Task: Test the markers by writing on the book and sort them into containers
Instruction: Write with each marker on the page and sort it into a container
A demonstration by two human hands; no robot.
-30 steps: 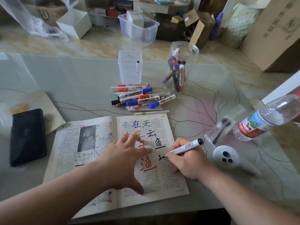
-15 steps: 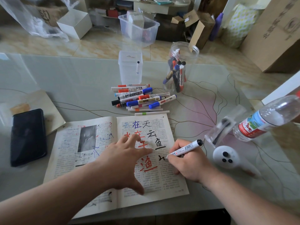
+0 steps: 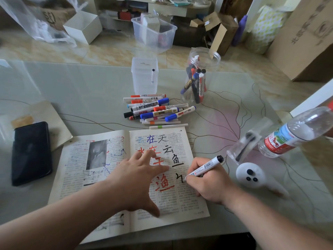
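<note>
- A marker [image 3: 204, 167] is gripped by the right hand [image 3: 210, 184] — its tip is set on the right page of the book [image 3: 180, 202].
- The book is pressed flat by the left hand [image 3: 137, 179], fingers spread.
- Other markers [image 3: 156, 110] are piled on the table [image 3: 81, 91], behind the book.

Domestic room, lived-in, partly given over to storage. Glass-topped table [image 3: 72, 91] with a printed flower pattern, household style. Beige marbled floor tiles [image 3: 111, 49]. On the floor beyond: large cardboard box [image 3: 306, 38] at right, smaller opened cartons [image 3: 223, 31], clear plastic storage bin [image 3: 155, 36], white open box [image 3: 82, 27], crumpled clear plastic bag [image 3: 34, 20]. Low shelf unit [image 3: 169, 9] at the far side, crammed with odds and ends. Purple bottle [image 3: 239, 31] beside the cartons.
</note>
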